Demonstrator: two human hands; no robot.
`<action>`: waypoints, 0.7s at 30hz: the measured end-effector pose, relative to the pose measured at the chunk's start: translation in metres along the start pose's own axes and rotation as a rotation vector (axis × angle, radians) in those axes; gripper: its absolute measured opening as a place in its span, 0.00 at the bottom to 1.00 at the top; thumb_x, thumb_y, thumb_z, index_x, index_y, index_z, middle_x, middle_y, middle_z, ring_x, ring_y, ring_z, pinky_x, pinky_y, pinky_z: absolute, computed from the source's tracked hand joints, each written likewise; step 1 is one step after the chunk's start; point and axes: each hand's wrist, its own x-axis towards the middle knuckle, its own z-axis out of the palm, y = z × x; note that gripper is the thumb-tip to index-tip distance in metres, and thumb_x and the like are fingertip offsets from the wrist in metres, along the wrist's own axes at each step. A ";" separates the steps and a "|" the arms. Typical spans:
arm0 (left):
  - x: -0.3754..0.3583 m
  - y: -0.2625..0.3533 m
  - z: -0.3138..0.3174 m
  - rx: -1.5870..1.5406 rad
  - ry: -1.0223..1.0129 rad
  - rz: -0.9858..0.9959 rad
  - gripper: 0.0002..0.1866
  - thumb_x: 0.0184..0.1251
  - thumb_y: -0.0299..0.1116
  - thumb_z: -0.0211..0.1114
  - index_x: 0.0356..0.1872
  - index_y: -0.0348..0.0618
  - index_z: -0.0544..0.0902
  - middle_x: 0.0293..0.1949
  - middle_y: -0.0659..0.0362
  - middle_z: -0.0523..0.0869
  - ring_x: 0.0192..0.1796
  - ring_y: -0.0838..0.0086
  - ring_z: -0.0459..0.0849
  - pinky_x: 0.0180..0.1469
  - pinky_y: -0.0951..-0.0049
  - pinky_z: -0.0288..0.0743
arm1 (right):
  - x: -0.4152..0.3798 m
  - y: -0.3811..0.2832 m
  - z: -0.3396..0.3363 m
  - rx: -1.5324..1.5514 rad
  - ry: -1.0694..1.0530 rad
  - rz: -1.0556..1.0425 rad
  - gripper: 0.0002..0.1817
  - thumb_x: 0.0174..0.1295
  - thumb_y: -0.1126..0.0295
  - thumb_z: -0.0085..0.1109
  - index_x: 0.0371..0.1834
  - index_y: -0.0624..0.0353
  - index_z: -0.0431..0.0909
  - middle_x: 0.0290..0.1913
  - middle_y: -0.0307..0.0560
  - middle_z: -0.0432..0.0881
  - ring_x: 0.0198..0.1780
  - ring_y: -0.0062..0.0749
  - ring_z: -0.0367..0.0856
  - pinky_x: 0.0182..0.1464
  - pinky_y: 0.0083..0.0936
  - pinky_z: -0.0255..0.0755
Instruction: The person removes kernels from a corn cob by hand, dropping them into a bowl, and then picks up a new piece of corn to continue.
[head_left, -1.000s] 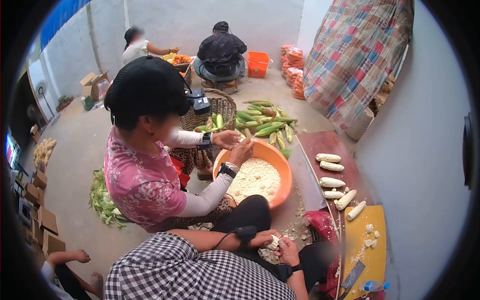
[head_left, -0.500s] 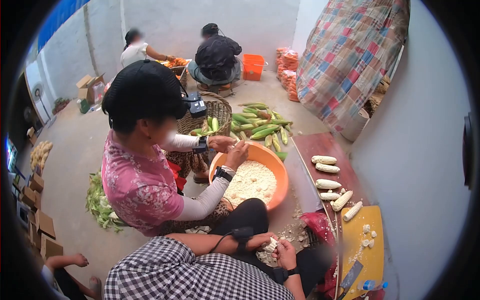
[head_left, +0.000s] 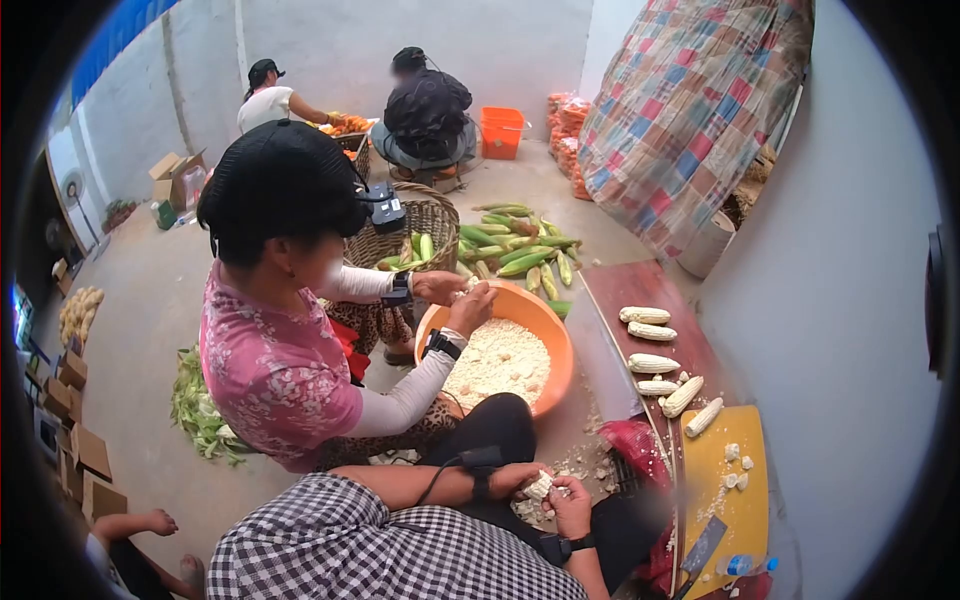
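My left hand (head_left: 515, 480) is closed around a short piece of white corn cob (head_left: 538, 486). My right hand (head_left: 570, 508) meets it from the other side, with fingers closed at the kernels. Loose kernels and cob scraps (head_left: 585, 465) lie on the floor just beyond my hands. To the left, a co-worker in a pink top (head_left: 280, 370) holds a cob over an orange basin (head_left: 560, 375) of loose kernels (head_left: 500, 362).
Husked cobs (head_left: 652, 362) lie on a red board (head_left: 625, 290). A yellow cutting board (head_left: 745, 500) bears a knife (head_left: 707, 545), corn pieces and a plastic bottle (head_left: 740, 566). Behind are unhusked corn (head_left: 520, 240), a wicker basket (head_left: 435, 220) and two people by an orange bucket (head_left: 502, 135).
The view has shifted slightly. My hands have turned a little, and more of the cob piece shows between them. In the back left, one person's head has lifted.
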 end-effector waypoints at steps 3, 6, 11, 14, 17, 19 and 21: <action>-0.002 0.003 0.002 -0.048 -0.014 -0.057 0.15 0.72 0.44 0.49 0.53 0.51 0.75 0.42 0.70 0.81 0.39 0.85 0.77 0.34 0.83 0.69 | 0.008 0.019 -0.010 -0.142 0.004 -0.068 0.05 0.63 0.80 0.54 0.41 0.65 0.73 0.30 0.46 0.78 0.24 0.24 0.75 0.25 0.18 0.70; 0.001 0.004 0.000 -0.056 0.000 -0.086 0.15 0.72 0.43 0.48 0.51 0.50 0.76 0.39 0.68 0.81 0.34 0.85 0.76 0.31 0.83 0.67 | 0.013 0.034 -0.014 -0.298 0.048 -0.166 0.04 0.63 0.79 0.54 0.39 0.65 0.73 0.28 0.45 0.78 0.22 0.23 0.74 0.24 0.17 0.69; 0.009 -0.009 0.001 -0.001 0.147 0.007 0.15 0.71 0.41 0.46 0.49 0.49 0.76 0.29 0.67 0.79 0.22 0.84 0.68 0.22 0.84 0.58 | 0.010 0.024 -0.006 -0.329 0.143 -0.062 0.05 0.59 0.75 0.57 0.36 0.63 0.77 0.24 0.42 0.78 0.23 0.21 0.75 0.25 0.20 0.70; 0.007 -0.006 0.007 0.022 0.163 0.016 0.15 0.70 0.41 0.47 0.49 0.49 0.76 0.29 0.67 0.77 0.22 0.85 0.68 0.22 0.84 0.58 | 0.009 0.015 -0.003 -0.314 0.154 -0.025 0.05 0.57 0.73 0.56 0.34 0.64 0.79 0.24 0.42 0.78 0.24 0.20 0.76 0.26 0.21 0.70; 0.009 -0.009 -0.001 0.062 0.087 0.032 0.15 0.69 0.43 0.49 0.49 0.50 0.75 0.30 0.68 0.77 0.23 0.85 0.68 0.23 0.83 0.58 | 0.014 0.035 -0.012 -0.352 0.129 -0.061 0.06 0.59 0.73 0.54 0.34 0.63 0.78 0.25 0.41 0.77 0.25 0.20 0.76 0.26 0.20 0.70; 0.006 -0.002 0.003 0.111 0.066 -0.018 0.14 0.68 0.41 0.49 0.49 0.50 0.75 0.32 0.69 0.76 0.27 0.86 0.69 0.25 0.84 0.59 | 0.014 0.034 -0.010 -0.280 0.098 -0.002 0.06 0.60 0.73 0.53 0.34 0.63 0.78 0.26 0.40 0.77 0.27 0.20 0.76 0.25 0.19 0.70; 0.005 0.001 0.006 0.150 0.067 -0.023 0.13 0.68 0.41 0.50 0.49 0.51 0.74 0.34 0.68 0.76 0.29 0.86 0.71 0.26 0.84 0.61 | 0.010 0.025 -0.009 -0.090 0.048 0.164 0.07 0.61 0.73 0.51 0.35 0.62 0.78 0.27 0.39 0.76 0.28 0.21 0.77 0.26 0.19 0.70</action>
